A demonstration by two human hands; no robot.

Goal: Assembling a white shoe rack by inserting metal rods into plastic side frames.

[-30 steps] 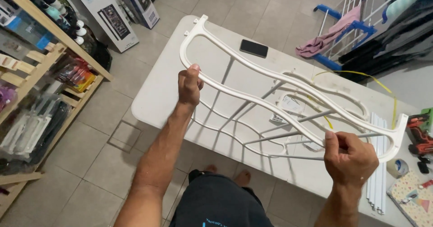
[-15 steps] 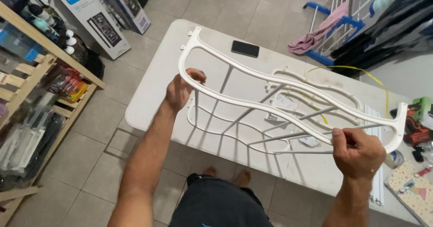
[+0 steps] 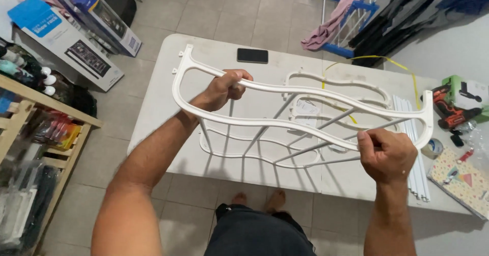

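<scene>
I hold a long white wavy plastic frame (image 3: 300, 89) level above a white folding table (image 3: 153, 108). My left hand (image 3: 224, 89) grips its upper rail near the left end. My right hand (image 3: 385, 154) pinches its lower rail near the right end. Several thin white rods (image 3: 305, 131) run down from this frame to a second matching wavy frame (image 3: 244, 157) resting on the table below. A third white frame piece (image 3: 341, 85) lies flat on the table behind.
A black phone (image 3: 252, 55) lies at the table's far edge. A bundle of white tubes (image 3: 415, 169), a tape roll (image 3: 433, 146), a red drill (image 3: 451, 112) and a patterned booklet (image 3: 458, 179) sit at the right. Boxes (image 3: 66, 42) and a wooden shelf (image 3: 35, 129) stand left.
I have lifted the frame higher and turned it more level; my left hand moved from the frame's near rail up to the top rail, and my view shifted rightward.
</scene>
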